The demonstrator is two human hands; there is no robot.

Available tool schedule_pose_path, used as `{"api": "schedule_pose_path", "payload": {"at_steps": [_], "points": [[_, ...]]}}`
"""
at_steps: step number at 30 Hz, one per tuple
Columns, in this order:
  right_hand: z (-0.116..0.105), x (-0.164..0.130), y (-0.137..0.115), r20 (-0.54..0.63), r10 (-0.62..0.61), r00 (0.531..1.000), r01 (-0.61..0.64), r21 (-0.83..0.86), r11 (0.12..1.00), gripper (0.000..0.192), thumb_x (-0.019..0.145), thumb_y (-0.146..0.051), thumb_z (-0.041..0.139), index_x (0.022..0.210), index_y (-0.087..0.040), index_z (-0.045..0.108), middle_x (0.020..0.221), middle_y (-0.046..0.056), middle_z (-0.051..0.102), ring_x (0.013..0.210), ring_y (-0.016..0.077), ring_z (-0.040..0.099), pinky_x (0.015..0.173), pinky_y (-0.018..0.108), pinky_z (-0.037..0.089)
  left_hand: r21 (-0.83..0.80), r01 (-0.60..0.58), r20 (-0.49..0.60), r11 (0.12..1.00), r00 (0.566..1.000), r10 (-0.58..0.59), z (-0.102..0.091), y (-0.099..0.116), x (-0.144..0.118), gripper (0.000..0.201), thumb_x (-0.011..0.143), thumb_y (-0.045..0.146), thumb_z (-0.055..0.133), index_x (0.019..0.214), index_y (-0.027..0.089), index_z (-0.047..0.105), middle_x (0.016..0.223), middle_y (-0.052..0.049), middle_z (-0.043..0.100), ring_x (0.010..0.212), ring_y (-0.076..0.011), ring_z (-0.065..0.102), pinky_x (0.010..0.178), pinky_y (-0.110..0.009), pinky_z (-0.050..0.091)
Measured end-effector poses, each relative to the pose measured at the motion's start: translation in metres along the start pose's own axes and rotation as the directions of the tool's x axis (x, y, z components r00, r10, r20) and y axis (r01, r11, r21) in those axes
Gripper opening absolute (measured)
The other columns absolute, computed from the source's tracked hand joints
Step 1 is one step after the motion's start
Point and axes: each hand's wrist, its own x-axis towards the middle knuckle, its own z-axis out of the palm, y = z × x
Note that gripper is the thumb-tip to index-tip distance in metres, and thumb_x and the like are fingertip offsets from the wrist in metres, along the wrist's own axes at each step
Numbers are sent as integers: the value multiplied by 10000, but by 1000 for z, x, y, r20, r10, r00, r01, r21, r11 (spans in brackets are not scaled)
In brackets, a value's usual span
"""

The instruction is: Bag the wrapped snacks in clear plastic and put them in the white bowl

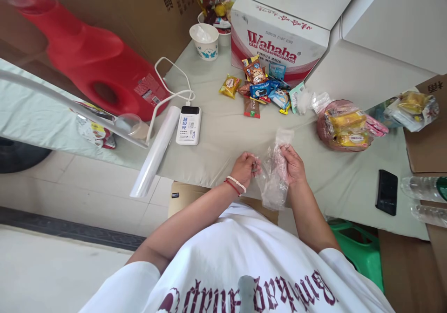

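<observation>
The bare right hand [294,165] grips a crumpled, transparent plastic bag [274,189] at the front edge of a pale grey-green cloth-covered table [223,131], while the left hand [244,168], a white-beaded bracelet [236,183] on its wrist, pinches the bag's side. Beyond lie small colourful wrapped snacks [261,89] before a white-and-red cardboard box [279,36]; a translucent pink bowl [322,133] holds yellow packets [349,121].

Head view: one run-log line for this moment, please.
right hand: gripping clear plastic bag | left hand: pinching bag's edge | snack packets: beside Wahaha box

The plastic bag [274,194] is clear and colourless. The shirt [265,243] is white, printed in maroon; the tablecloth [223,136], plain grey-green. The paper cup [206,51] is white, teal-leaf patterned.
</observation>
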Motion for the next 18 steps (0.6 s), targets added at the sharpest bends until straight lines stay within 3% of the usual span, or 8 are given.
{"api": "schedule_pose_path", "payload": {"at_steps": [3,5,7,9,12,15,17,18], "points": [[1,1,4,-39,1,999,2,74,997,440,652,-540,881,902,-260,651,817,-15,688,717,163,644,628,273,519,59,97,-62,994,994,-94,-2,2,1,426,872,600,685,798,206,543,725,-24,663,620,-150,615,584,-295,534],[6,-1,6,-26,16,1000,-12,118,993,419,653,-502,893,907,-268,656,814,-26,683,720,151,647,652,268,528,146,188,-8,971,982,-189,0,1,0,504,835,676,699,822,181,610,776,-71,692,696,-191,655,583,-310,523],[11,-1,8,4,30,1000,-30,162,986,401,668,-481,894,921,-274,661,821,-35,681,714,139,647,654,261,529,177,189,81,966,975,-205,2,-3,0,478,757,609,814,822,165,652,818,-79,707,744,-194,661,604,-299,514],[13,1,8,42,42,998,-50,189,981,390,684,-482,887,924,-273,661,826,-27,684,701,139,639,631,263,526,91,104,129,990,985,-115,3,-5,2,433,697,513,885,767,172,627,758,-29,663,693,-149,621,606,-267,494],[7,6,7,37,63,997,-69,163,984,418,657,-491,903,904,-257,660,848,-2,690,712,144,630,627,267,532,2,-153,63,988,986,153,-1,-6,7,464,743,546,838,703,194,538,614,58,487,519,-73,438,502,-221,378],[-3,2,2,-126,55,991,-53,26,998,476,699,-617,857,926,-244,670,908,22,695,761,146,641,646,267,539,118,-385,1,915,922,388,-8,-3,7,442,863,615,707,760,202,588,570,79,393,477,-77,327,468,-235,305],[-2,-8,-2,-159,75,984,-78,-10,997,577,765,-761,736,1027,-250,682,974,52,713,843,177,674,672,293,560,234,-486,20,842,868,496,-11,-1,2,426,922,624,638,907,202,690,585,61,452,529,-103,428,548,-248,401],[1,-14,-3,-121,108,987,-108,6,994,638,770,-807,697,1099,-261,679,1009,63,723,885,196,687,687,311,572,300,-537,66,788,836,545,-12,-1,-2,442,945,627,607,1000,205,724,623,42,522,596,-122,513,631,-260,461]]}}
